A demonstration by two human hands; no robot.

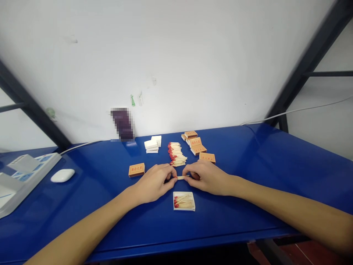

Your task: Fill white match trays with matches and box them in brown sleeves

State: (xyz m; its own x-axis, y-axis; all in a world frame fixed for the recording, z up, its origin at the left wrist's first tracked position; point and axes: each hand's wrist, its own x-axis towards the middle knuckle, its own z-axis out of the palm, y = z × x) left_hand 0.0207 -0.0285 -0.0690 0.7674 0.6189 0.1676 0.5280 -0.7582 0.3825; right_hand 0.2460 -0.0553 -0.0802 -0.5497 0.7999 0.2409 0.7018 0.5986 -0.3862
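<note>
Between my two hands a small bundle of matches (180, 177) is pinched end to end. My left hand (157, 181) is closed on the red-headed end, and my right hand (205, 177) is closed on the plain end. Just below them lies a white matchbox tray (184, 209) with several matches inside, heads to the left. Beyond the fingers, a long pile of matches (177, 152) rests on the table, red heads also to the left. An orange matchbox cover (136, 170) sits left of my left hand. Another cover (207, 158) is partly hidden behind my right hand.
White trays (152, 145) are stacked at the back, left of the match pile. Several orange covers (195, 142) are piled to its right. A white earphone case (63, 175) and a power strip (30, 176) lie left on the blue table (132, 228). A pixelated dark object (123, 124) leans against the wall.
</note>
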